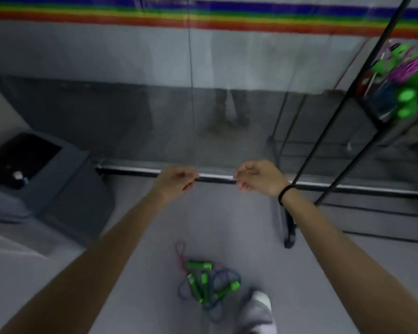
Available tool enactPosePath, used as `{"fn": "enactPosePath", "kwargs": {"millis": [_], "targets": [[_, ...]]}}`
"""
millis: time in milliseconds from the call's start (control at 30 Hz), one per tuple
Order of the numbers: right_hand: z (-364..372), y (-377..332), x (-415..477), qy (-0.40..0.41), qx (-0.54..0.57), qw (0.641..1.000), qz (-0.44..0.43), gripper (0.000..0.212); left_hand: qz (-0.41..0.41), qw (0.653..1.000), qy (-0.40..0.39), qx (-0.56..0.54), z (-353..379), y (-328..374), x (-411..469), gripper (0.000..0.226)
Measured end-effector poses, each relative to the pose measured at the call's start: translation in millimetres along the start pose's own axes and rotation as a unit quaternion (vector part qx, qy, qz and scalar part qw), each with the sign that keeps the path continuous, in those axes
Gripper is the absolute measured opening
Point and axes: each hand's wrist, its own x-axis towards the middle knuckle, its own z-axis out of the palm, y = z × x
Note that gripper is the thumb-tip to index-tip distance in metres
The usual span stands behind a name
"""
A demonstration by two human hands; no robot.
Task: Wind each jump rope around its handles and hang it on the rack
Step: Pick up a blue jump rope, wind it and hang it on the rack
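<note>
A tangle of jump ropes (209, 284) lies on the grey floor below my arms; the handles are green and the cords blue and red. Both arms reach forward over it. My left hand (176, 180) and my right hand (257, 178) hover side by side at mid-frame, well above the pile. Their fingers are loosely curled and I see nothing in either. At the right stands the black metal rack (362, 78). Wound ropes (405, 78) with green handles and purple cords hang near its top.
A glass wall with a rainbow stripe (203, 18) runs across in front, its metal bottom rail (135, 171) behind my hands. A grey bin (58, 189) stands at the left. My shoe (257, 312) is beside the rope pile.
</note>
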Motion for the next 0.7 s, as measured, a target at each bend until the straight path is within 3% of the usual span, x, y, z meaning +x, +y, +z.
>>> {"fn": "enactPosePath", "kwargs": {"millis": [133,267,700], "targets": [[70,36,-1,-0.087,0.035,0.994,0.06,0.007,-0.069,0.997,0.015,-0.012,-14,-86,-36,0.015],[140,117,18,-0.102,0.044,0.988,0.108,0.009,-0.096,0.994,0.027,-0.048,11,-168,-45,0.022],[373,547,139,-0.044,-0.025,0.978,0.203,0.015,-0.058,0.994,0.034,-0.09,195,-550,20,0.015]]}}
